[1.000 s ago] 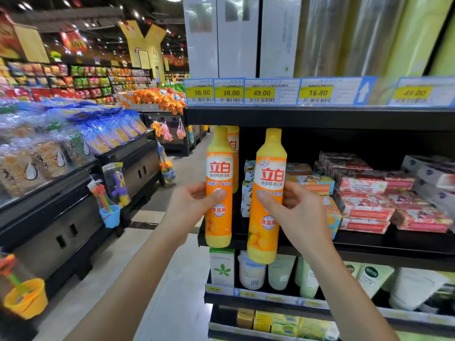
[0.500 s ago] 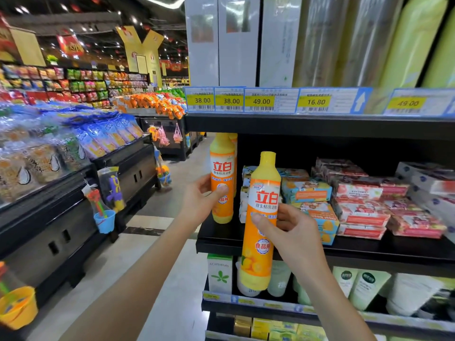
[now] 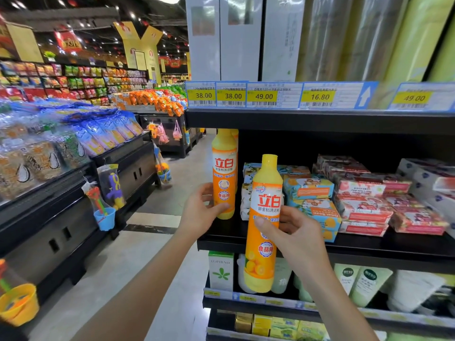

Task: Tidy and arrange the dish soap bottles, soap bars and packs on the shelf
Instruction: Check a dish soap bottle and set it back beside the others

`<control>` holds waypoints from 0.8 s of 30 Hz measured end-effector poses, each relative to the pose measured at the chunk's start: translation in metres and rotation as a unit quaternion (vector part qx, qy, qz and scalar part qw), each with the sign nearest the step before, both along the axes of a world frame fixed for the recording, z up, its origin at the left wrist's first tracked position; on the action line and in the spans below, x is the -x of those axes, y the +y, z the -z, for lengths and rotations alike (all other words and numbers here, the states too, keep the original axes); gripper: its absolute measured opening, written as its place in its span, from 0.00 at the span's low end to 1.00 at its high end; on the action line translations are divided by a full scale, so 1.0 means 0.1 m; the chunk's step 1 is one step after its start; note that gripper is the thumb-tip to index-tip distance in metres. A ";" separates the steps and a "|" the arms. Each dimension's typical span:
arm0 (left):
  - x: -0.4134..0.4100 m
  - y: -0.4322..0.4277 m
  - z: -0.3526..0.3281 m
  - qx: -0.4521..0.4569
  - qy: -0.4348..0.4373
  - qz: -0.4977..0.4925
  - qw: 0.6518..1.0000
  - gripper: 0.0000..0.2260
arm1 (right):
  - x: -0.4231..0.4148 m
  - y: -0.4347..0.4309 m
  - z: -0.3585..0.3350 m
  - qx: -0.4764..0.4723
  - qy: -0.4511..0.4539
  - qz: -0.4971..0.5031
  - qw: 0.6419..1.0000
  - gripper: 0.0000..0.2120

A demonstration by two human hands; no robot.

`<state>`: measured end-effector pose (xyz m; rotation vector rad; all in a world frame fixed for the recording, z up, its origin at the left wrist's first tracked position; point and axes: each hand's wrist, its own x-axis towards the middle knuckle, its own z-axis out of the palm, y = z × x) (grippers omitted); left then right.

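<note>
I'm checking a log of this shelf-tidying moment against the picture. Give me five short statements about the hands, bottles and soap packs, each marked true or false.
1. The right hand holds an orange dish soap bottle out in front of the shelf edge. True.
2. The left hand is empty and away from the shelf. False: it grips a second orange bottle at the shelf's left end.
3. Both bottles are upright or nearly so. True.
4. The red soap packs lie left of the blue-and-orange soap packs. False: they lie to the right.
5. The price tags above show 38.00 twice. True.
</note>
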<state>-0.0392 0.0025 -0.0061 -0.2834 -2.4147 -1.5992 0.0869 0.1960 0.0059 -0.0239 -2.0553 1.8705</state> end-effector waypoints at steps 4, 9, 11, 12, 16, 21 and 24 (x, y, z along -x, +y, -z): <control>0.11 0.07 -0.06 0.023 0.011 0.006 1.000 0.27 | 0.00 -0.02 0.02 -0.003 -0.003 0.000 1.000 0.14; 0.20 0.16 -0.08 0.017 0.004 -0.004 1.000 0.27 | 0.01 -0.03 0.04 -0.016 -0.007 0.003 1.000 0.14; 0.23 0.17 -0.06 0.016 0.005 -0.005 1.000 0.27 | 0.00 -0.03 0.04 -0.022 -0.007 0.004 1.000 0.14; 0.23 0.16 -0.06 0.017 0.006 -0.004 1.000 0.27 | 0.00 -0.02 0.04 -0.023 -0.008 0.004 1.000 0.15; 0.21 0.10 -0.01 0.043 0.003 -0.002 0.999 0.31 | 0.00 -0.03 0.03 -0.024 -0.007 0.005 1.000 0.15; -0.09 -0.14 0.14 0.128 0.041 -0.016 0.991 0.30 | 0.07 -0.07 -0.03 -0.034 0.003 0.002 0.999 0.17; -0.36 -0.34 0.29 0.172 0.063 0.002 0.983 0.26 | 0.14 -0.13 -0.09 -0.040 0.013 0.001 0.999 0.20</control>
